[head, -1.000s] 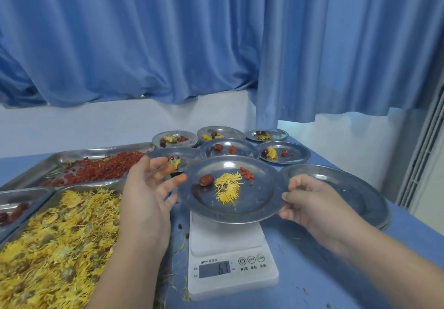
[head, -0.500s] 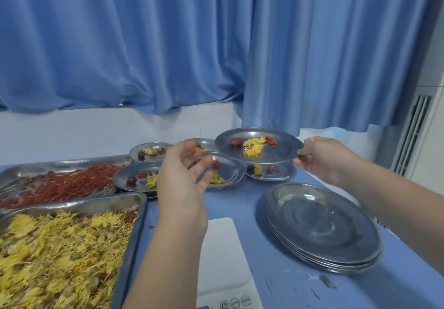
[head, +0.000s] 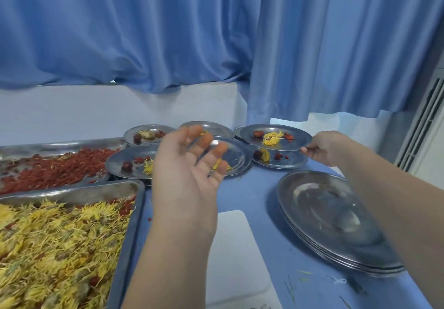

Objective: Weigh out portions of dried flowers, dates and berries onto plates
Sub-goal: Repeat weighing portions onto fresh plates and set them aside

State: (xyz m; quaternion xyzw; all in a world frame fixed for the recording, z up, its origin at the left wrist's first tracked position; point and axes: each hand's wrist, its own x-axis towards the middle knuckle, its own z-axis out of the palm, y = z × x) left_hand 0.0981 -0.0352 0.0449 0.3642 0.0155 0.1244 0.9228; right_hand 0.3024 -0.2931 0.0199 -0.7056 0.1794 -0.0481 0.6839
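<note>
1. My right hand [head: 324,147] pinches the right rim of a filled steel plate [head: 301,138], fingers curled around the edge.
2. That plate carries one dark date [head: 258,133], a tuft of yellow dried flowers [head: 271,138] and a few red berries [head: 289,137].
3. It sits level at the far right of the table [head: 252,193], over another filled plate [head: 294,161]; I cannot tell whether the two touch.
4. My left hand [head: 187,171] is raised with the palm showing, fingers spread loosely and gripping nothing, the fingertips tinted orange.
5. Behind the left hand lie more portioned plates, one at front left [head: 115,164] and one at back left [head: 131,134].
6. A stack of empty plates [head: 312,212] stands near right, under my right forearm.
7. The white scale platform [head: 235,255] lies bare between my arms.
8. On the left, a tray of yellow flowers [head: 134,212] sits in front of a tray of red berries [head: 60,144].
</note>
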